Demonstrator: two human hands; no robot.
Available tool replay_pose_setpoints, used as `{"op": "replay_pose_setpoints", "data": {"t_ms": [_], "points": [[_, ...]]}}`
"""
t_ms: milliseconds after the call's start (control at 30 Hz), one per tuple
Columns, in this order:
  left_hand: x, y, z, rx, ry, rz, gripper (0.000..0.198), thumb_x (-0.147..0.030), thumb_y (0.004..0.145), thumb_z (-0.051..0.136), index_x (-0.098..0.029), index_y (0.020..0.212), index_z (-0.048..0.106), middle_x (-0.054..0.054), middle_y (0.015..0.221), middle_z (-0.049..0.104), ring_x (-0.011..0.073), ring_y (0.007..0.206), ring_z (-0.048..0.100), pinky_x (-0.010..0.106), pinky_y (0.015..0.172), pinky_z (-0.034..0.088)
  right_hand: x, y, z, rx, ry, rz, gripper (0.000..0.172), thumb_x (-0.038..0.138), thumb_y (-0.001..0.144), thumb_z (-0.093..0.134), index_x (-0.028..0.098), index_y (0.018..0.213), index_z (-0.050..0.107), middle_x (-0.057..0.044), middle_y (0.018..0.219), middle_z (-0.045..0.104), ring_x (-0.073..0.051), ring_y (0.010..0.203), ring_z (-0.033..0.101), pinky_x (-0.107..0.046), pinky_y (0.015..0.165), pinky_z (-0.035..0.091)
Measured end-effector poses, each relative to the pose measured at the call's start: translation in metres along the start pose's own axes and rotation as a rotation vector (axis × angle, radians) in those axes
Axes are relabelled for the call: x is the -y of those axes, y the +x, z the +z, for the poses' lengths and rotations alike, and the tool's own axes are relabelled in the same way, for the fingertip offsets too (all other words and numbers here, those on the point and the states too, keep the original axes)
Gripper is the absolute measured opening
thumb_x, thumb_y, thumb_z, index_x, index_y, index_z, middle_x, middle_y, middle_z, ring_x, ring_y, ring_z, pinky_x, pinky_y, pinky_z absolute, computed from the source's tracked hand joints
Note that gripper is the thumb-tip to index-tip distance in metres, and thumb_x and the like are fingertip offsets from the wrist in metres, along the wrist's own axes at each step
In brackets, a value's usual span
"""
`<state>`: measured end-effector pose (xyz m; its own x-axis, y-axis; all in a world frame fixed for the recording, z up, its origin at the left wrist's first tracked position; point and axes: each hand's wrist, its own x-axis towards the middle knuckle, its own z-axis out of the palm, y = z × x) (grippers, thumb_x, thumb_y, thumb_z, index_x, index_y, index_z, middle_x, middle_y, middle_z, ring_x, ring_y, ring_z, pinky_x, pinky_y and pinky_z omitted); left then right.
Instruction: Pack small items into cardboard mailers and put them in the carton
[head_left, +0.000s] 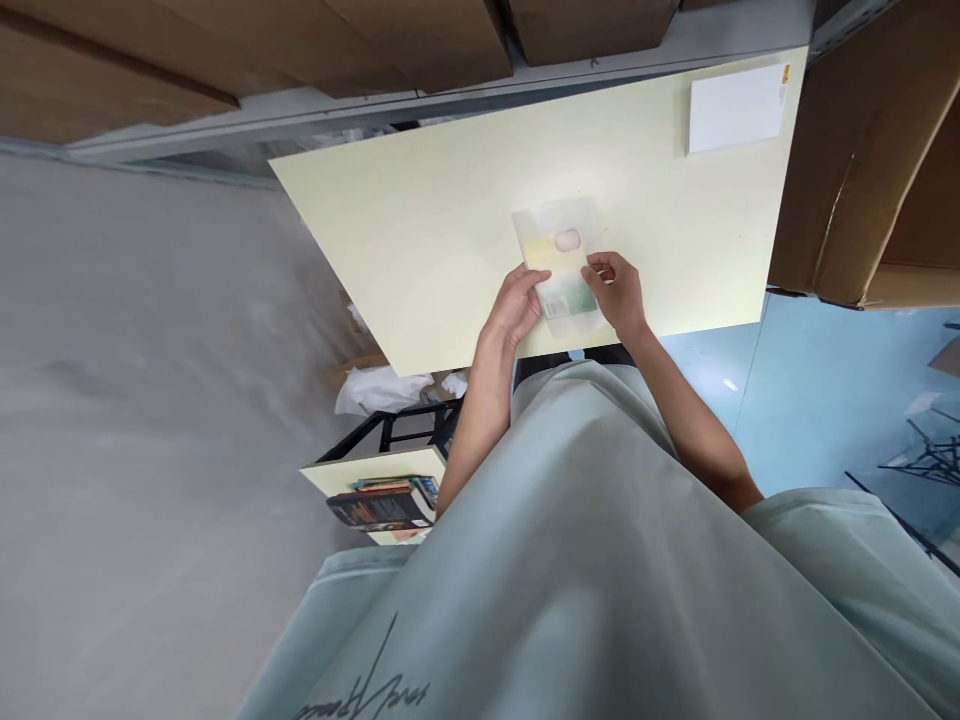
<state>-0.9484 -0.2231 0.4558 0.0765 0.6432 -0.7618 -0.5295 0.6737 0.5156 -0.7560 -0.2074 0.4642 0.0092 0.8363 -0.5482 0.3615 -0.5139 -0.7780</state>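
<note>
A thin booklet (557,272) with a pale yellow and green cover, a pinkish rounded patch and a barcode-like label, lies inside a larger translucent sleeve (555,215) over the cream table. My left hand (519,303) grips its left edge, thumb on top and the other fingers partly hidden beneath. At the right edge, my right hand (616,294) has its fingers bent and its thumb and fingertips pinched together on the sleeve. Whether the sleeve rests on the tabletop or is slightly raised, I cannot tell.
The cream tabletop (420,220) has a white box or pad (735,108) at its far right corner. Cardboard boxes (375,40) line the shelf behind. A large open carton (855,170) stands right. Stacked books (386,503) lie on a lower surface at left.
</note>
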Motion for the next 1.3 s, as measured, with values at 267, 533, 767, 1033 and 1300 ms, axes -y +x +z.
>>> {"op": "replay_pose_setpoints", "data": {"t_ms": [267, 533, 767, 1033, 1300], "points": [[-0.021, -0.030, -0.029, 0.055, -0.039, 0.048, 0.061, -0.026, 0.076, 0.095, -0.018, 0.134, 0.077, 0.013, 0.125, 0.087, 0.0413, 0.136, 0.079, 0.055, 0.121, 0.063, 0.053, -0.011, 0.004, 0.288, 0.126, -0.066, 0.042, 0.064, 0.101, 0.079, 0.022, 0.102, 0.082, -0.001, 0.091, 0.074, -0.020, 0.092, 0.069, -0.036, 0.083, 0.063], [-0.024, -0.041, -0.083, -0.174, -0.079, 0.100, 0.072, -0.031, 0.084, 0.096, -0.021, 0.151, 0.072, 0.013, 0.126, 0.086, 0.0446, 0.136, 0.078, 0.062, 0.118, 0.064, 0.075, -0.014, 0.049, 0.182, -0.191, -0.200, 0.047, 0.064, 0.100, 0.082, 0.028, 0.131, 0.079, -0.009, 0.132, 0.072, -0.027, 0.123, 0.073, -0.048, 0.102, 0.067], [-0.043, -0.058, -0.133, -0.125, -0.099, 0.132, 0.077, -0.030, 0.077, 0.099, -0.019, 0.149, 0.073, 0.015, 0.127, 0.086, 0.0461, 0.134, 0.078, 0.060, 0.114, 0.066, 0.098, -0.017, 0.100, 0.321, -0.315, -0.200, 0.031, 0.055, 0.108, 0.075, 0.025, 0.115, 0.077, -0.004, 0.104, 0.072, -0.023, 0.105, 0.072, -0.043, 0.097, 0.065], [-0.080, -0.065, -0.191, -0.150, -0.197, 0.120, 0.060, -0.026, 0.079, 0.095, -0.018, 0.136, 0.078, 0.012, 0.125, 0.086, 0.0454, 0.137, 0.076, 0.058, 0.115, 0.065, 0.114, -0.028, 0.197, 0.201, -0.406, -0.286, 0.032, 0.049, 0.118, 0.057, 0.027, 0.117, 0.079, -0.008, 0.119, 0.074, -0.025, 0.105, 0.075, -0.047, 0.102, 0.067], [-0.121, -0.018, -0.245, -0.283, -0.087, 0.237, 0.039, -0.024, 0.082, 0.089, -0.019, 0.119, 0.079, 0.011, 0.118, 0.084, 0.0413, 0.133, 0.075, 0.052, 0.115, 0.062, 0.122, 0.003, 0.290, 0.178, -0.452, -0.339, 0.039, 0.050, 0.119, 0.050, 0.028, 0.140, 0.075, -0.012, 0.126, 0.074, -0.028, 0.113, 0.076, -0.049, 0.106, 0.067]]}}
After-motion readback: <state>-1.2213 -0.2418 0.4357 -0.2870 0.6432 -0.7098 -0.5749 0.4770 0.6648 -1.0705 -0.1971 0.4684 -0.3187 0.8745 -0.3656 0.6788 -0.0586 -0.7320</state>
